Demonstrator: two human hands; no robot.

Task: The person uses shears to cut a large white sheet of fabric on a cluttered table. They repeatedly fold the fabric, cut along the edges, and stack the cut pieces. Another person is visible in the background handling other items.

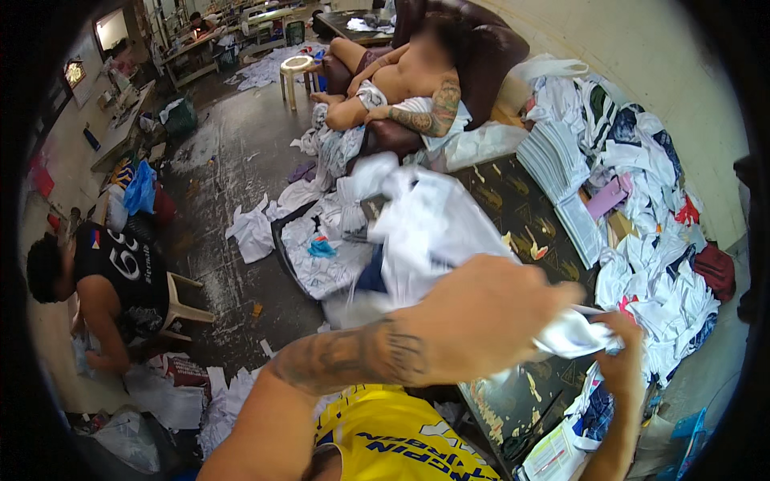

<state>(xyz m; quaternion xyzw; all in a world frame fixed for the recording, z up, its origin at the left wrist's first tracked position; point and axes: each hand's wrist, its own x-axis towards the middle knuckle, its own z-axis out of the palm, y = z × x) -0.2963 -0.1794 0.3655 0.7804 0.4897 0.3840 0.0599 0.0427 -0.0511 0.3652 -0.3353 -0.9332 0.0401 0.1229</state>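
Observation:
My left hand (489, 321), its forearm tattooed, reaches across in front of me, blurred, with its fingers curled over and mostly hidden beneath it. A crumpled strip of white cloth (573, 333) stretches from under that hand to my right hand (622, 341), whose fingers are closed on it. Just beyond my hands, a large heap of white fabric (433, 220) is smeared by motion over the dark table. Whether the strip belongs to this fabric I cannot tell.
The dark, worn table (513, 192) bears a stack of folded pale fabric (553, 160). A large garment pile (650, 240) lies along the right wall. One person (417, 80) sits in a maroon armchair (497, 48); another (120, 272) sits at left on a plastic chair (184, 301).

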